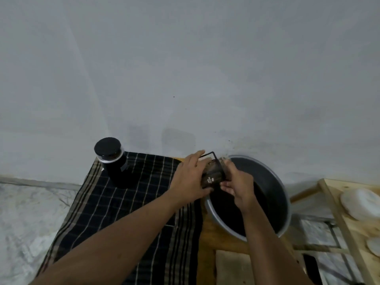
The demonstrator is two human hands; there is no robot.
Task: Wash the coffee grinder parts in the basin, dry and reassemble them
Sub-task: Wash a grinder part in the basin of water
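Both hands hold a dark coffee grinder body (213,174) with a thin black crank handle (209,154) above the left rim of the grey basin (285,194). My left hand (190,179) grips its left side, fingers curled round it. My right hand (238,183) grips its right side over the basin's dark inside. A dark jar (112,159) with a black lid stands on the black checked cloth (131,204) to the left.
The cloth covers a wooden table (207,235) set against a grey wall (185,68). A wooden rack (347,227) with white round objects (359,203) stands at the right. A pale marbled floor (24,214) lies to the left.
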